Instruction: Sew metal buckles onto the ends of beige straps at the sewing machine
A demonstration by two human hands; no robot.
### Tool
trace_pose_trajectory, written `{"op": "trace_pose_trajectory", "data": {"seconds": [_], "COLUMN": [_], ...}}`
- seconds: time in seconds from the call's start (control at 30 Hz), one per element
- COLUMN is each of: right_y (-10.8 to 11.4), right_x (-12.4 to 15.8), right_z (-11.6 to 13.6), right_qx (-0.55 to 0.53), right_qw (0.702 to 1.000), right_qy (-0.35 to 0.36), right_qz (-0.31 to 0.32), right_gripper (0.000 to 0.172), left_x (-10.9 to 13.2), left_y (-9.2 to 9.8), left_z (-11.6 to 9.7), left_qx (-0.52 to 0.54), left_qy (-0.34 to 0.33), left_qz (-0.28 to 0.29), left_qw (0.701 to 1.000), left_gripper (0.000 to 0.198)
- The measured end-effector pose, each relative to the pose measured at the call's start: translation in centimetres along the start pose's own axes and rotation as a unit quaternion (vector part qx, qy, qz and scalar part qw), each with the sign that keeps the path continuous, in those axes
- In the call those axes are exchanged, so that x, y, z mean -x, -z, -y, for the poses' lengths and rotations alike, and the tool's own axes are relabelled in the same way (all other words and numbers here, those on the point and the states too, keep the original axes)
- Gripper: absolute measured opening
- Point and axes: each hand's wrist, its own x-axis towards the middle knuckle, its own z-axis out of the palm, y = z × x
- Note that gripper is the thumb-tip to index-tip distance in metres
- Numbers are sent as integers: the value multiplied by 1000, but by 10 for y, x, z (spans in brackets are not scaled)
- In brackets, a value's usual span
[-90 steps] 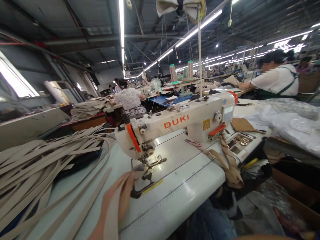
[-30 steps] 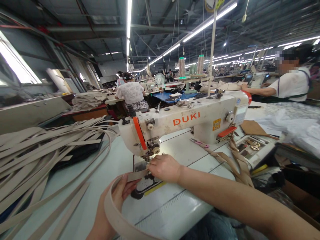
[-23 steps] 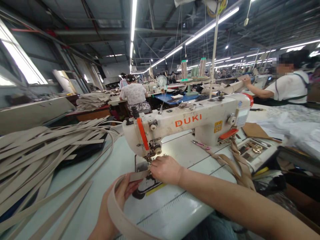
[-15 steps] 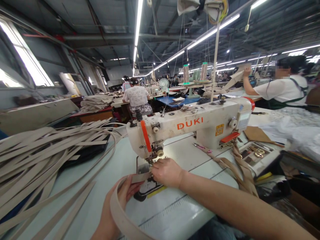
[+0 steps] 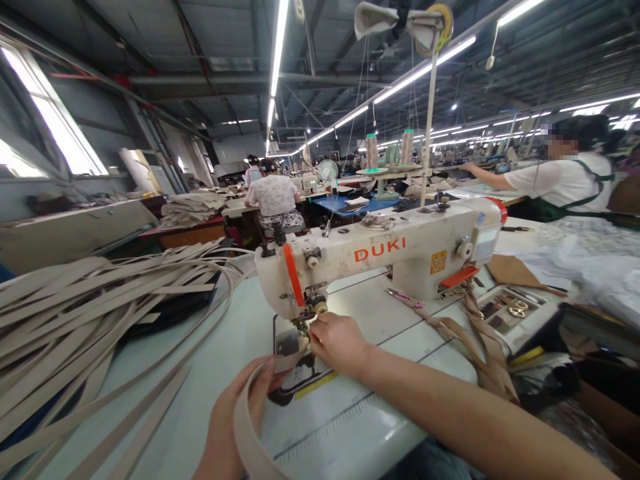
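Observation:
A beige strap (image 5: 245, 427) loops over my left hand (image 5: 224, 410), whose fingers are closed around it left of the needle area. From there its end runs under the presser foot of a white sewing machine (image 5: 345, 253) marked DUKI. My right hand (image 5: 340, 341) is closed in a pinch just right of the needle and presser foot (image 5: 304, 333). What its fingertips hold, if anything, is hidden behind the knuckles. The needle plate lies below, partly covered by the strap and hands.
Many loose beige straps (image 5: 90, 300) are piled on the left of the table. Pink-handled snips (image 5: 407, 299) lie behind my right forearm, near a parts tray (image 5: 533, 327) with metal rings. Thread cones (image 5: 371, 153) stand behind the machine. A co-worker (image 5: 570, 173) sits at right.
My left hand and the strap loop have shifted slightly right. My right hand has moved a little right, baring more of the presser foot. The co-worker's arm has lowered and reaches forward.

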Motion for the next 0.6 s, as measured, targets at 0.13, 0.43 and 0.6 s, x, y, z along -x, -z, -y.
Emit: {"op": "trace_pose_trajectory", "data": {"seconds": [0.13,0.43,0.6], "right_y": [0,5,12], "right_x": [6,5,-6], "right_z": [-4,6,10], "right_qx": [-71,-193,-184], "right_qw": [995,965,953], "right_qy": [-71,-164,-205], "right_qz": [-18,69,129], "right_gripper": [14,19,24], "left_x": [9,10,10], "left_y": [-5,-8,-8], "left_z": [-4,11,11], "left_qx": [-115,-82,-84], "left_qy": [-100,-98,-129], "left_qz": [20,24,18], "left_qw": [988,991,988], "left_gripper": [26,19,16]}}
